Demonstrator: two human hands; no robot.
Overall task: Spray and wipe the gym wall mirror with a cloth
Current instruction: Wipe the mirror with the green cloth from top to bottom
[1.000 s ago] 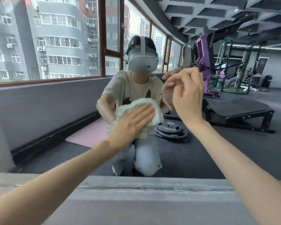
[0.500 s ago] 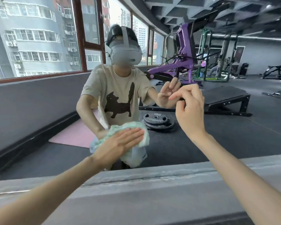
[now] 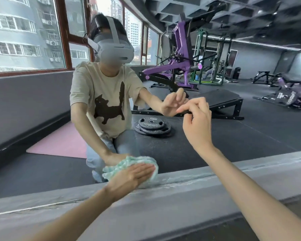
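- The large glass wall mirror (image 3: 215, 141) fills the view from the left edge to the right. At 10 o'clock it reflects a brown-framed window (image 3: 24, 32) with grey apartment blocks behind it. At 8 o'clock it reflects a flat pink floor mat (image 3: 59, 143).
- The left hand (image 3: 129, 176), at 7 o'clock, lies flat with its fingers straight and close together. The palm presses a fluffy mint-green and white cloth (image 3: 127, 163) against the glass.
- The cloth sits between that palm and the mirror, at the very bottom of the glass. It bulges out past the hand at the hand's 12 o'clock and 9 o'clock, and its lower edge touches the grey ledge (image 3: 181, 193).
- The ledge runs along the foot of the mirror, straight under the cloth, and a pale streaky line marks it.
- A reflected stack of round black weight plates (image 3: 152, 126) lies just below centre, at 6 o'clock.
- The right hand (image 3: 196, 124), at 3 o'clock, is raised with its fingers loosely curled and holds nothing. Its fingertips (image 3: 179, 111) point to 9 o'clock, right at the glass; I cannot tell whether they touch it. It is well apart from the cloth.
- At 1 o'clock the mirror reflects a purple steel gym machine (image 3: 181, 54), and at 2 o'clock a black sloped bench (image 3: 221, 100).
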